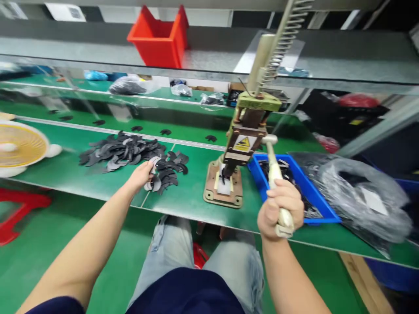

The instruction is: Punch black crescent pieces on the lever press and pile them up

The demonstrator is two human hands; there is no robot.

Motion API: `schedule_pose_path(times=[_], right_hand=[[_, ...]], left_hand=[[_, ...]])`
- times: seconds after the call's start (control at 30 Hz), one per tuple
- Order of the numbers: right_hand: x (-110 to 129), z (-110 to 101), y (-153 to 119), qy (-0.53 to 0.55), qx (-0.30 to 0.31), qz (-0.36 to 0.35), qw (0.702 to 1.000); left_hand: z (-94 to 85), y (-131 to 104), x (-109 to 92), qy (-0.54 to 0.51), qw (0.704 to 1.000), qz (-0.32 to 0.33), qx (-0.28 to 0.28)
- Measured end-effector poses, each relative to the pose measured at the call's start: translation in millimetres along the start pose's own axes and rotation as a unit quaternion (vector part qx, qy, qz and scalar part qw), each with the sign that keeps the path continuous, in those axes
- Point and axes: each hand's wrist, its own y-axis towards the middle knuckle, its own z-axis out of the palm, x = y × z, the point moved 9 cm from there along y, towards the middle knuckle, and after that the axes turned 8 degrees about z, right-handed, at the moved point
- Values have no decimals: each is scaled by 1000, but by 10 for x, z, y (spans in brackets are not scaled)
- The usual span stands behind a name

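Note:
My right hand (284, 208) is wrapped round the pale lever handle (274, 168) of a hand press (244, 141). The press stands on the green bench, its ram low over a small white block (224, 186) on the base. A dark piece shows at the ram's tip, partly hidden. My left hand (141, 175) pinches a light grey crescent-shaped piece (155, 161) at the edge of a small heap of dark crescent pieces (170, 170). A larger heap of such crescent pieces (121, 150) lies behind and left of that hand.
Right of the press sits a blue tray (321, 209) holding small dark parts, with a clear plastic bag (363, 196) beyond it. A white fan with a yellow face (21, 144) lies at left. Several crescents dot the green strip behind. A red bin (160, 48) stands on the shelf above.

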Motion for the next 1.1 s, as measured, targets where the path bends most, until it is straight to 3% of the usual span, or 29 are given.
schedule_pose_path(times=[0.1,0.23,0.33,0.43,0.67,1.1], right_hand=[[17,-2,-18,-13,21,-3,1000],[15,-2,-34,-22,46,0,999],[25,-4,-40,-18,55,-2,998],[26,-11,-41,-16,56,-2,998],[28,-13,-39,-13,59,-5,998],[2,-8,-36,7,26,-7,1000]], left_hand=[[615,-141,-273,-128,987,-4,98],[1402,-349,-807,-199,956,33,213],[1831,-391,-1068,-186,944,46,267],[2103,-354,-1191,-150,942,51,296],[2312,-286,-1375,-102,939,102,311],[2388,-248,-1351,-150,920,84,353]])
